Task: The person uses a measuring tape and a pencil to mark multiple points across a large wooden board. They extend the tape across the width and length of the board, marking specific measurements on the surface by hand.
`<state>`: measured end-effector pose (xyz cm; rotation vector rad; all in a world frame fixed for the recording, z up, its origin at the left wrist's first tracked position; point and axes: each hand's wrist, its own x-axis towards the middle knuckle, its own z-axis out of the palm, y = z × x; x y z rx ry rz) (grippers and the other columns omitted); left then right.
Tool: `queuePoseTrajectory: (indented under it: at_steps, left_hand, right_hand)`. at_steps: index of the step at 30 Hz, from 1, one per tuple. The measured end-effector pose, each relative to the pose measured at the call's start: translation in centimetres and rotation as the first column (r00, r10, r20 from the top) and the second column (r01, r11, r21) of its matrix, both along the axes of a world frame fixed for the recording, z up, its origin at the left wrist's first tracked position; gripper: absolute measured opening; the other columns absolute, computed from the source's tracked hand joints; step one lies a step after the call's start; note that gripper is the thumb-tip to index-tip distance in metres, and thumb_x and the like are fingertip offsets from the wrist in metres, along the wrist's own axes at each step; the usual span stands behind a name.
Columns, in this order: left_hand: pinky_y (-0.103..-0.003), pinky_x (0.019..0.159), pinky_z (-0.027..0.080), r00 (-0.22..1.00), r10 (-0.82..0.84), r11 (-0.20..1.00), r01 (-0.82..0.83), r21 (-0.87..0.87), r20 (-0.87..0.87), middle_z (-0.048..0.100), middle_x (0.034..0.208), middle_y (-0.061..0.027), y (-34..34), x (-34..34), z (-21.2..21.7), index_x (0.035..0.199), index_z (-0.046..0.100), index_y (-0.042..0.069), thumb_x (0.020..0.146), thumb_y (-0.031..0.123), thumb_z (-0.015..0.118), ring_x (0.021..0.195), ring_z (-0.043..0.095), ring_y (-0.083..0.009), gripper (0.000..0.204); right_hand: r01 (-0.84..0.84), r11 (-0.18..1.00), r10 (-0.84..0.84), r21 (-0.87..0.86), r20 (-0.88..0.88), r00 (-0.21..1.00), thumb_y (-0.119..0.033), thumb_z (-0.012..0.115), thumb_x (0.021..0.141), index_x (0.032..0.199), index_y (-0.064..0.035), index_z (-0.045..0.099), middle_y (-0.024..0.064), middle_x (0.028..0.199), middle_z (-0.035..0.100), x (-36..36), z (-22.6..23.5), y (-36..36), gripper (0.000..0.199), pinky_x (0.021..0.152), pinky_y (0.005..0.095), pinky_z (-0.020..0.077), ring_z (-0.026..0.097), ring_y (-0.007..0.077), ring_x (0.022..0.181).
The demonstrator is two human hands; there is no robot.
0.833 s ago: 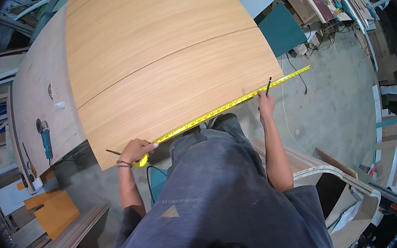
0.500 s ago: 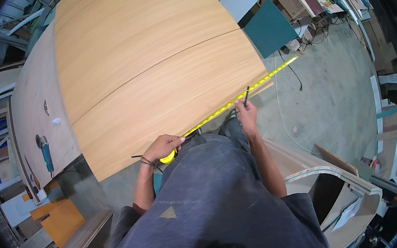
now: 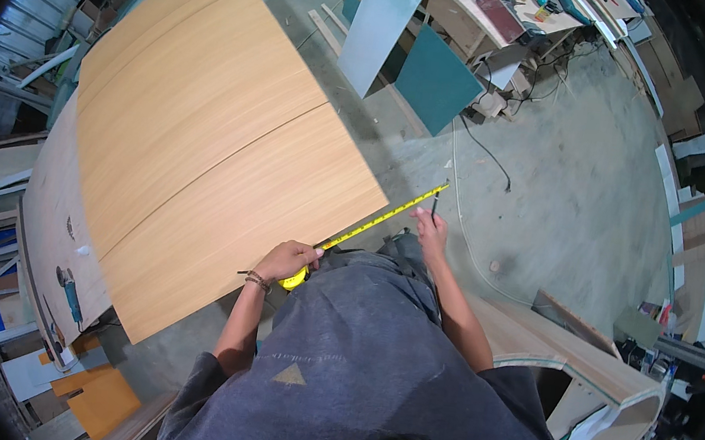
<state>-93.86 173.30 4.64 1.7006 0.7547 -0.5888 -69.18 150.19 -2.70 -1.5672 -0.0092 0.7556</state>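
My left hand (image 3: 287, 261) is closed round a yellow tape measure (image 3: 294, 279) at the near edge of a light wood-grain panel (image 3: 229, 154). Its yellow blade (image 3: 383, 218) runs out to the right, past the panel's right corner, and its tip hangs over the floor. A thin dark stick pokes out left of my left wrist; what it belongs to is hidden. In my right hand (image 3: 431, 234) a slim dark pen-like stick (image 3: 435, 205) stands upright between the fingers, close below the blade's outer end. Whether those fingers touch the blade I cannot tell.
A teal angle grinder (image 3: 71, 297) lies on a pale board (image 3: 58, 212) at the left. Teal board (image 3: 438, 80) and a white board (image 3: 388, 24) lean by a cluttered bench (image 3: 480, 13). A cable (image 3: 490, 155) crosses the concrete floor. A curved wooden piece (image 3: 563, 353) stands at my right.
Much less blade now sticks out of the tape measure, and its tip is nearer. My right hand has shifted slightly down. The panel appears further left in view.
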Motion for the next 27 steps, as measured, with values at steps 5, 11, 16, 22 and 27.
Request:
queuePoseTrajectory:
  at_steps: [5,11,16,22,27]
  left_hand:
    - [-0.031,0.074,0.048,0.993,-0.093,0.994,0.097,0.054,-0.077,0.068,0.078,-0.0014,-3.9,9.1,0.8,0.084,0.074,0.006,0.096,0.051,0.058,0.077,0.06,-0.0119,0.049]
    - [-0.03,0.076,0.048,0.992,-0.095,0.995,0.096,0.009,-0.08,0.068,0.078,-0.0014,-6.1,15.8,-0.1,0.086,0.074,0.006,0.098,0.049,0.057,0.079,0.061,-0.0122,0.047]
    - [-0.029,0.073,0.048,0.986,0.119,0.981,-0.099,-0.165,0.114,0.067,0.078,-0.0037,-7.1,19.8,-1.5,0.087,0.072,0.004,0.102,0.045,0.05,0.076,0.061,-0.0119,0.049]
    - [-0.026,0.069,0.047,0.882,0.454,0.874,-0.413,-0.256,0.127,0.065,0.081,-0.0006,-8.1,27.0,-2.5,0.09,0.071,0.004,0.104,0.046,0.045,0.072,0.058,-0.0095,0.051]
    - [-0.027,0.068,0.046,0.709,0.685,0.71,-0.598,-0.371,0.168,0.063,0.082,-0.0001,-7.9,33.7,-2.3,0.097,0.072,0.004,0.104,0.048,0.043,0.074,0.055,-0.0094,0.053]
  right_hand:
    - [0.117,0.989,-0.118,-0.09,-0.006,0.993,-0.032,0.055,0.098,0.091,-0.004,0.071,-0.0093,0.056,0.033,9.0,-1.7,-7.8,0.033,0.043,0.0235,0.0214,0.029,0.0027,0.048]
    - [0.138,0.988,-0.128,-0.065,0.142,0.982,-0.027,0.052,0.1,0.098,-0.0019,0.073,-0.0076,0.06,0.037,16.9,-2.1,-11.6,0.032,0.05,0.024,0.0277,0.035,0.0043,0.054]
    - [0.054,0.986,-0.027,-0.157,0.168,0.985,-0.024,0.055,0.099,0.104,-0.0028,0.073,-0.007,0.066,0.044,20.6,-1.7,-10.2,0.028,0.056,0.0236,0.0313,0.04,0.004,0.062]
    - [-0.308,0.934,0.339,-0.182,0.176,0.924,-0.03,0.06,0.098,0.108,-0.0028,0.071,-0.0032,0.075,0.055,21.9,3.4,-2.6,0.031,0.065,0.0249,0.0389,0.049,0.0075,0.07]
    - [-0.565,0.8,0.6,-0.203,0.258,0.757,-0.032,0.061,0.097,0.112,0.0001,0.067,0.0046,0.087,0.066,23.2,6.9,2.7,0.035,0.076,0.0283,0.0468,0.059,0.0128,0.079]
